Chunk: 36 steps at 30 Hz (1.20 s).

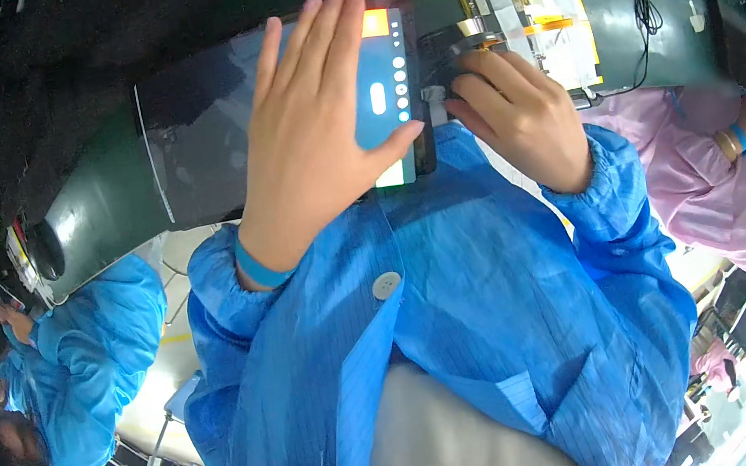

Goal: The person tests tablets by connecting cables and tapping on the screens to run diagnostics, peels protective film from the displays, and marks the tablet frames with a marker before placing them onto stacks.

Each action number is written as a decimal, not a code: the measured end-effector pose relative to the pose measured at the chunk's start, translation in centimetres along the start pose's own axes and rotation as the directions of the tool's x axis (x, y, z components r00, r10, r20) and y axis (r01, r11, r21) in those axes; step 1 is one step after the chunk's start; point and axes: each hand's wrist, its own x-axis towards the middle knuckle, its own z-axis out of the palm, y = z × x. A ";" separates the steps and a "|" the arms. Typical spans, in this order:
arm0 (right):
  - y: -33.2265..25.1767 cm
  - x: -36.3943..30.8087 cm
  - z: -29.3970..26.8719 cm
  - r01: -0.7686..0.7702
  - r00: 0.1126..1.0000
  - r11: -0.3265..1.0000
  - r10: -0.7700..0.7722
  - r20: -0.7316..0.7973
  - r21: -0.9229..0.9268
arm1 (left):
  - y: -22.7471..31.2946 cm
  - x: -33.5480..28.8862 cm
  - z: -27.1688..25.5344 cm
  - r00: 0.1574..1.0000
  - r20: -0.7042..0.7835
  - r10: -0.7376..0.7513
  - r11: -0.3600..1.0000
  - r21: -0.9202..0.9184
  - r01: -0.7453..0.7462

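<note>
While the left hand (310, 120) lies flat over the tablet (199, 134), fingers extended and grasping nothing, the right hand (516, 115) curls just beside the tablet's right edge, near a small pale piece (434, 96); whether it pinches anything I cannot tell. The tablet rests on the green table (95, 220), a taped, yellow-edged panel (576, 61) to its right and a black cable (645, 10) farther right. Its screen is already partly lit; the handling at its edge looks unfinished, how much remains unclear.
</note>
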 end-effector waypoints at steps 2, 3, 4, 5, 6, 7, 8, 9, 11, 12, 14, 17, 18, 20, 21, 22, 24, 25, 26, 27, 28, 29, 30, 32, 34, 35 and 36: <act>0.4 0.1 0.2 0.036 0.999 0.999 -0.036 0.031 0.002 | 0.1 0.8 1.5 1.000 -0.003 -0.024 0.999 0.026 0.024; 0.6 0.0 0.3 0.068 0.995 0.998 -0.068 0.068 0.000 | 0.1 1.1 2.1 0.999 -0.005 -0.044 0.998 0.042 0.045; 1.0 0.1 0.2 0.099 0.990 0.995 -0.098 0.103 -0.012 | 0.1 1.4 2.3 0.999 -0.004 -0.045 0.996 0.076 0.045; 1.2 0.2 0.1 0.092 0.991 0.996 -0.090 0.100 -0.010 | 0.2 1.6 2.2 0.999 0.002 -0.040 0.996 0.078 0.039; 1.2 0.2 0.2 0.093 0.991 0.996 -0.092 0.102 -0.011 | 0.4 1.7 2.1 0.998 0.008 -0.056 0.994 0.090 0.055; 1.2 0.2 0.2 0.094 0.990 0.996 -0.092 0.104 -0.011 | 0.6 1.7 2.0 0.997 0.013 -0.073 0.992 0.101 0.071; 1.3 0.1 0.3 0.084 0.991 0.996 -0.083 0.104 -0.006 | 0.7 1.8 2.0 0.997 0.024 -0.069 0.993 0.100 0.067; 1.4 0.0 0.4 0.087 0.994 0.996 -0.086 0.073 -0.009 | 0.7 1.9 2.1 0.996 0.021 -0.083 0.992 0.097 0.080; 1.5 -0.1 0.7 0.079 0.996 0.997 -0.078 0.044 -0.005 | 0.6 2.1 2.2 0.995 0.031 -0.094 0.992 0.092 0.091; 1.5 -0.2 0.7 0.075 0.997 0.997 -0.075 0.035 0.020 | 0.6 2.1 2.1 0.995 0.019 -0.099 0.992 0.083 0.097; 1.7 -0.4 0.7 0.062 0.997 0.997 -0.064 0.033 0.054 | 0.7 2.2 2.1 0.994 0.020 -0.107 0.992 0.070 0.105; 2.1 -0.4 0.8 0.072 0.997 0.997 -0.073 0.028 0.027 | 0.7 2.4 2.2 0.992 0.022 -0.121 0.990 0.077 0.119; 2.4 -0.2 0.7 0.102 0.994 0.994 -0.103 0.032 0.046 | 0.8 2.4 2.2 0.993 0.018 -0.119 0.990 0.078 0.117; 2.6 -0.2 0.6 0.128 0.991 0.990 -0.130 0.042 0.068 | 0.8 2.4 2.3 0.993 0.020 -0.118 0.990 0.074 0.117; 2.5 -0.3 0.6 0.136 0.989 0.989 -0.139 0.050 0.053 | 0.8 2.4 2.4 0.992 0.012 -0.125 0.991 0.048 0.124; 2.6 -0.3 0.5 0.145 0.987 0.989 -0.147 0.058 0.038 | 0.8 2.5 2.4 0.991 0.002 -0.131 0.991 0.022 0.131; 2.6 -0.3 0.6 0.166 0.984 0.986 -0.167 0.064 0.026 | 0.8 2.3 2.4 0.991 0.008 -0.131 0.991 0.018 0.131; 2.7 -0.2 0.6 0.186 0.980 0.982 -0.187 0.064 0.015 | 0.8 2.3 2.3 0.992 0.013 -0.129 0.991 0.021 0.129; 2.8 -0.2 0.4 0.175 0.981 0.984 -0.177 0.081 0.034 | 0.7 2.4 2.3 0.991 0.010 -0.131 0.991 0.019 0.131; 2.9 -0.4 0.3 0.176 0.980 0.984 -0.178 0.093 0.031 | 0.7 2.3 2.2 0.991 0.008 -0.134 0.991 0.006 0.134; 3.2 -0.6 0.3 0.191 0.977 0.978 -0.198 0.084 0.078 | 0.6 2.2 2.2 0.992 0.002 -0.125 0.992 0.012 0.125; 3.3 -0.7 0.2 0.206 0.973 0.971 -0.216 0.075 0.124 | 0.5 2.0 2.2 0.993 -0.005 -0.116 0.993 0.018 0.116; 3.1 -0.9 -0.1 0.208 0.972 0.971 -0.219 0.082 0.120 | 0.6 2.0 2.3 0.993 -0.008 -0.116 0.993 0.012 0.116; 2.3 -1.2 -1.0 0.207 0.976 0.947 -0.218 0.018 0.244 | 0.6 2.0 1.9 0.993 0.008 -0.116 0.993 0.012 0.116; 2.9 -1.2 -2.0 0.266 0.963 0.936 -0.270 -0.017 0.229 | 0.3 1.8 1.7 0.993 0.020 -0.113 0.993 -0.014 0.113; 3.4 -1.3 -2.5 0.316 0.949 0.923 -0.311 -0.056 0.218 | 0.3 1.6 1.4 0.993 0.007 -0.121 0.993 -0.013 0.121; 4.3 -1.5 -2.7 0.293 0.956 0.940 -0.284 -0.073 0.173 | 0.3 1.3 0.9 0.997 0.007 -0.079 0.996 -0.034 0.079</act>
